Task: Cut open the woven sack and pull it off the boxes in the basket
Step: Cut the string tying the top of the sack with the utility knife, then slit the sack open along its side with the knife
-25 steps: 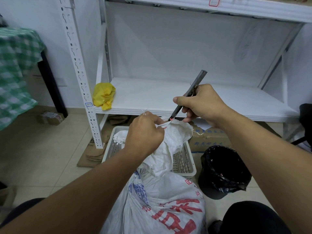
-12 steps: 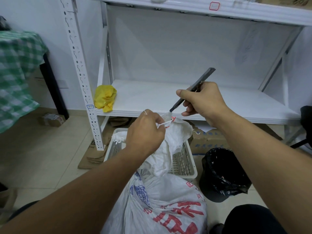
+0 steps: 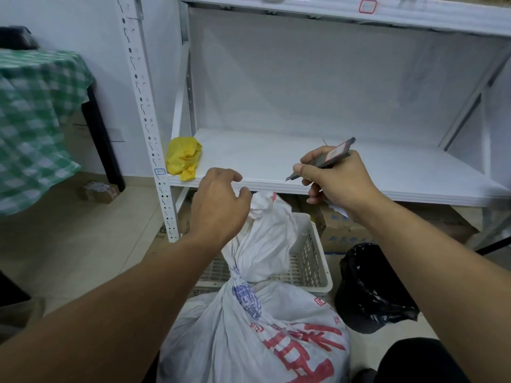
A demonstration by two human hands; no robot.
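White woven sack (image 3: 262,333) with red and blue print fills the near foreground, its bunched neck rising over the near rim of the white slotted plastic basket (image 3: 313,258) behind it. The 2 hands are apart, on either side of that neck. The left hand (image 3: 221,205) hovers just beside the neck's top, fingers loosely curled with nothing visible in them. The right hand (image 3: 340,183) grips a slim dark utility knife (image 3: 331,158), its blade end pointing left, clear of the sack. 1 crumpled yellow bag (image 3: 184,157) sits on the white metal shelf (image 3: 387,172).

Right hand (image 3: 341,186) grips cutter (image 3: 329,158), apparently clear of sack (image 3: 262,322).
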